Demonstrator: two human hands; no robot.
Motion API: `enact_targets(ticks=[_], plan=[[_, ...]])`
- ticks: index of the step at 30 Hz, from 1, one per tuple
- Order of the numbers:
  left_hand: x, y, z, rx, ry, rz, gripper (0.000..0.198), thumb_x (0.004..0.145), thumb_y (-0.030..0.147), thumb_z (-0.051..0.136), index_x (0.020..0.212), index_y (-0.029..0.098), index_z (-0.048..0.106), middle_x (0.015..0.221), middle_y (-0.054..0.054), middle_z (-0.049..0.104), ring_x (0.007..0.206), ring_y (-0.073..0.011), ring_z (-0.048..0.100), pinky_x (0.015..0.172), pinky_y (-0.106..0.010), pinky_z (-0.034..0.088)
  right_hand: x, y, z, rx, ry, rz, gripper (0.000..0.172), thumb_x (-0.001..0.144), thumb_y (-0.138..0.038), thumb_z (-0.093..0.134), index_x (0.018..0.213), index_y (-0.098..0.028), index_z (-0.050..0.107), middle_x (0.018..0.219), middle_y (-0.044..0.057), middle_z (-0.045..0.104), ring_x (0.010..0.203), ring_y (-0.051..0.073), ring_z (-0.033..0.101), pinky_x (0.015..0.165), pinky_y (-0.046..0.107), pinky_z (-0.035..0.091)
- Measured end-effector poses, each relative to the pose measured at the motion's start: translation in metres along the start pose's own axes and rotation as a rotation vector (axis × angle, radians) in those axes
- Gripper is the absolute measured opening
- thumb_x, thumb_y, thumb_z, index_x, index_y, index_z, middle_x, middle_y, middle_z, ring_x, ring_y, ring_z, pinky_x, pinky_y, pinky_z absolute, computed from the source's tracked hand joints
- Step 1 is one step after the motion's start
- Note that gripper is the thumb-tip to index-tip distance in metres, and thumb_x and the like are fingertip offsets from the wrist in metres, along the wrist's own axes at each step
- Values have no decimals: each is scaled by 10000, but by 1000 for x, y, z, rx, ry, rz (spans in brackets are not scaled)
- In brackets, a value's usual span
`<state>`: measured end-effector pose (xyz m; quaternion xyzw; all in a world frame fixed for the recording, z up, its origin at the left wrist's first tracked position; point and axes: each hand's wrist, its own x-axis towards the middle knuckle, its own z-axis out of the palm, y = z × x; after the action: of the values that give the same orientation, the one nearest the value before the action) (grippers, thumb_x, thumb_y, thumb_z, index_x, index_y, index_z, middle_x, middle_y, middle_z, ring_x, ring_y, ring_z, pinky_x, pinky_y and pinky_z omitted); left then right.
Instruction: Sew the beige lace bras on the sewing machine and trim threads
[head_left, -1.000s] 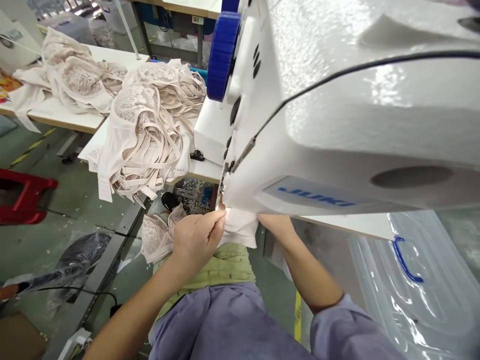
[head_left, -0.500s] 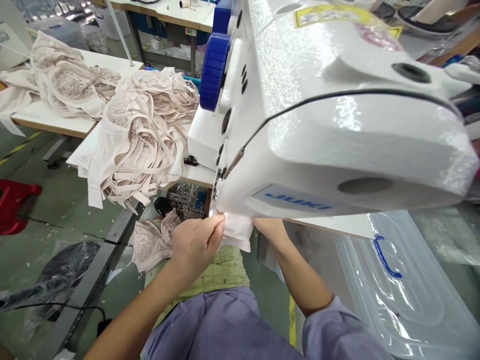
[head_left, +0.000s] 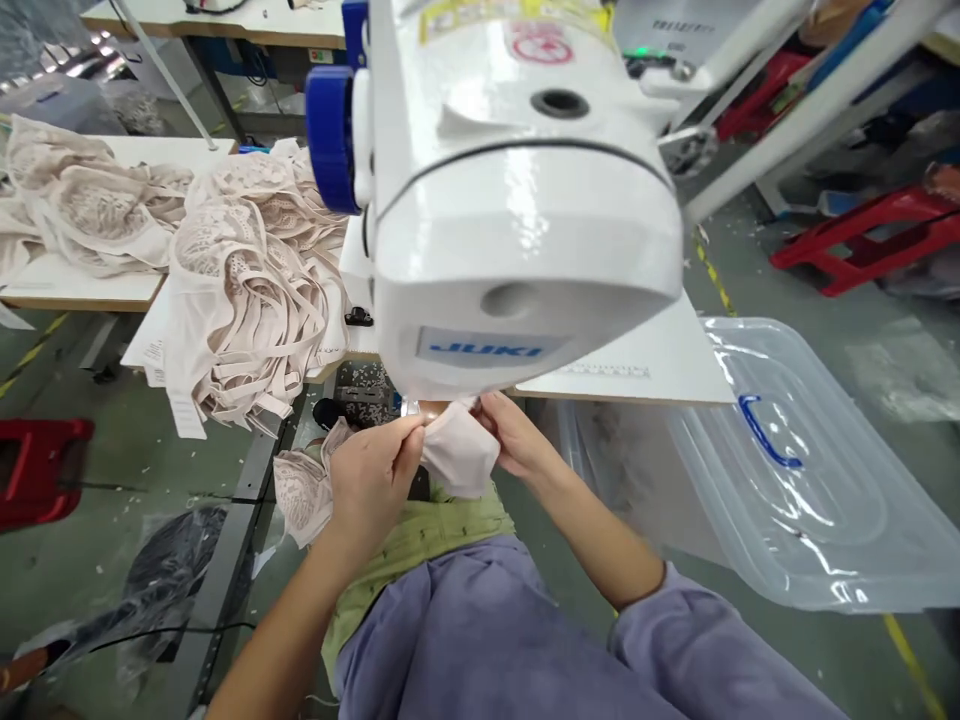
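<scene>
A red stool (head_left: pixel 56 450) stands at the left edge, another at the right, beyond a clear bin (head_left: pixel 855 500) with a blue handle (head_left: pixel 760 436). Striped tape (head_left: pixel 716 275) crosses the floor (head_left: pixel 810 330).

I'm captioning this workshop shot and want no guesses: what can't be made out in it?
All in the head view:
Far end of the cloth: hidden by the machine.
Part of the right hand: behind the cloth.
Print on the label: too small.
Outer side of the left bra pile: cut off by the left edge.
</scene>
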<state>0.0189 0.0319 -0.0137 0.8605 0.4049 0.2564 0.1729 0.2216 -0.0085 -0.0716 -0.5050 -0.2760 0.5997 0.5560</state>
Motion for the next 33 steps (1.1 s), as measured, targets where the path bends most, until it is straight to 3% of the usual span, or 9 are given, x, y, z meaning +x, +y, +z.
enact_targets(ticks=[3,8,13,19,21,24,27,30,33], plan=[[-11,1,-2,81,-8,143,268,1009,315,488,1027,192,725,678,11,727,612,-145,661,597,-268,423,-30,16,-3,32,0,-136,312,815,-507,743,860,-216,641,675,-37,554,502,79,490,466,213,415],[-43,6,21,160,-105,342,379,911,399,618,1168,121,632,831,-65,718,798,-221,659,706,-338,454,-83,33,2,-363,-147,-573,58,849,-287,747,857,-229,752,813,29,691,689,141,656,640,281,551],[-54,-3,41,155,-72,438,201,923,135,492,851,209,663,576,19,566,569,-153,499,580,-319,318,-106,41,10,-439,-235,-560,29,869,-233,729,868,-212,749,605,-22,659,500,100,582,481,225,489],[-50,-9,39,145,-6,460,157,915,161,540,875,187,689,537,21,543,542,-151,470,564,-317,278,-108,43,-6,-658,-224,-1020,225,839,-125,728,1040,-228,731,871,16,721,677,102,657,651,214,544],[-51,0,35,64,-136,353,154,890,147,565,853,186,710,557,7,593,541,-153,508,551,-311,287,-98,49,-29,-804,-278,-976,218,873,-185,695,1083,-237,719,916,32,717,734,119,665,699,235,546],[-56,28,24,-368,-598,141,223,905,155,547,750,202,700,628,2,664,565,-138,583,547,-271,365,-61,68,-74,-1019,-188,-610,246,943,-231,548,1130,-223,708,976,71,717,871,167,677,818,291,542],[-66,51,11,-777,-970,136,276,961,255,492,832,220,733,713,-35,706,658,-166,652,660,-281,474,-12,87,-114,-1132,-109,-194,595,824,-228,623,1397,-103,526,1412,219,535,1302,306,509,1092,454,410],[-71,37,2,-902,-913,-100,313,871,484,627,744,223,745,597,-48,650,579,-198,621,651,-330,508,20,94,-141,-1128,-155,-84,737,662,-274,779,1341,-85,564,1372,228,575,1227,329,550,1043,432,435],[-55,-10,3,-824,-657,-492,495,861,641,560,800,180,732,623,-75,677,612,-248,652,609,-365,530,19,89,-158,-1079,-103,-53,377,739,-381,730,1012,-127,675,949,117,710,832,230,633,778,335,495]])
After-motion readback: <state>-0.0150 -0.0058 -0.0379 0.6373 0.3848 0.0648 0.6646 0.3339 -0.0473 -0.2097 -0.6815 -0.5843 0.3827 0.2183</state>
